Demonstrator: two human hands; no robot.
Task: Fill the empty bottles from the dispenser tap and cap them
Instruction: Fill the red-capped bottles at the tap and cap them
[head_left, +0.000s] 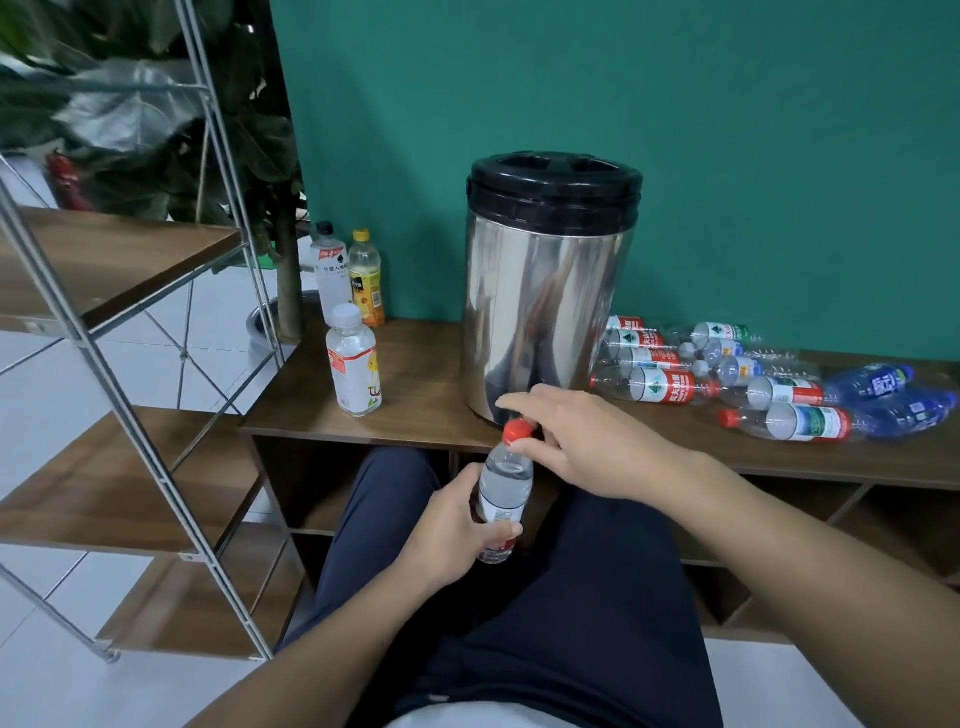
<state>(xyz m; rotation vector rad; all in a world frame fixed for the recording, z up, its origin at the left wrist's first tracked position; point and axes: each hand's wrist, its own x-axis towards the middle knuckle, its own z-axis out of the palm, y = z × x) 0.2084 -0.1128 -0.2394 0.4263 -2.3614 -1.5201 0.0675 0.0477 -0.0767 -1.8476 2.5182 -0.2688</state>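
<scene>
My lap in dark trousers (545, 597) is nearest, and just above it my left hand (457, 525) wraps the lower body of the water bottle (505, 493), fingers curled round the label zone. The bottle sits in front of the wooden cabinet (415, 405) edge, below the steel dispenser (545, 291); its tap is hidden behind my right hand. My right hand (576, 441) pinches the red cap (518, 432) between thumb and fingertips, with the index finger stretched out over it.

Handling, as I judge it: the bottle looks filled near to the neck, so it has some weight, and its thin clear plastic will dent if squeezed hard. It could also be slick if wet. The best hold is mid-body round the label, as now, with the cap taken at its ribbed rim. The cap is small and stiff, fine for a pinch.

The long axis runs close to vertical, the cap end up and tilted slightly away from me toward the dispenser, the base down toward my lap.

Other things: three capped bottles (353, 358) stand upright left of the dispenser. A pile of empty bottles (727, 379) lies on its side to the right, mostly with long axes left-right. A metal shelf rack (130, 312) stands at far left.
</scene>
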